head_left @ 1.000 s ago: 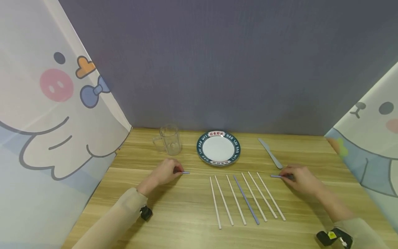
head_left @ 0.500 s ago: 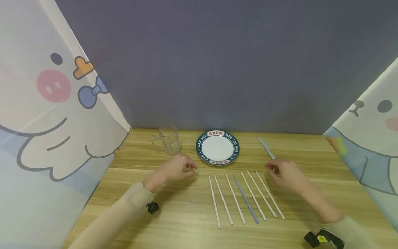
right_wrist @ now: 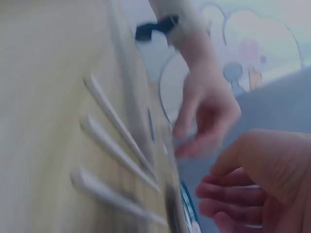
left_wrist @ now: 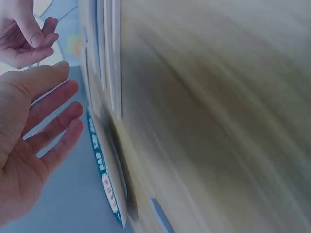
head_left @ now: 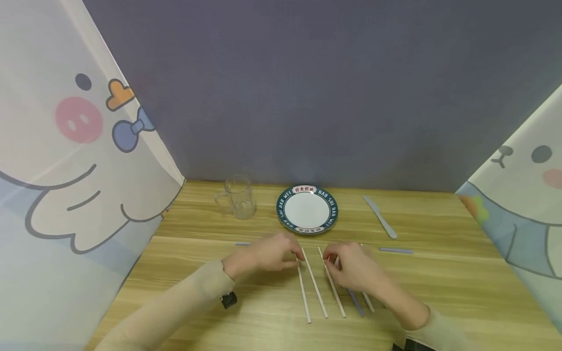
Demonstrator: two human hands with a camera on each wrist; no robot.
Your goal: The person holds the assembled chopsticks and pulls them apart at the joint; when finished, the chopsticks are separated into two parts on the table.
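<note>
My left hand (head_left: 274,251) hovers over the far end of the leftmost white stick (head_left: 304,297), its fingers loosely spread in the left wrist view and holding nothing. To its right, my right hand (head_left: 357,268) hangs over the far ends of the other slim sticks, fingers relaxed with nothing between them. A long blue stick (head_left: 355,302) lies partly hidden beneath it, among white ones such as this white stick (head_left: 334,287). Short blue pieces lie at either side: the left blue piece (head_left: 242,243), partly behind my left arm, and the right blue piece (head_left: 396,250).
Behind the sticks sits a round plate (head_left: 307,210) with a dark green lettered rim. A clear glass mug (head_left: 241,200) stands at the back left, and a table knife (head_left: 379,217) lies at the right. A grey panel (head_left: 281,97) rises behind the wooden table (head_left: 197,312).
Both hands have let go of the short blue pieces at the sides and moved inward over the row of sticks. Those pieces now lie on the table.
</note>
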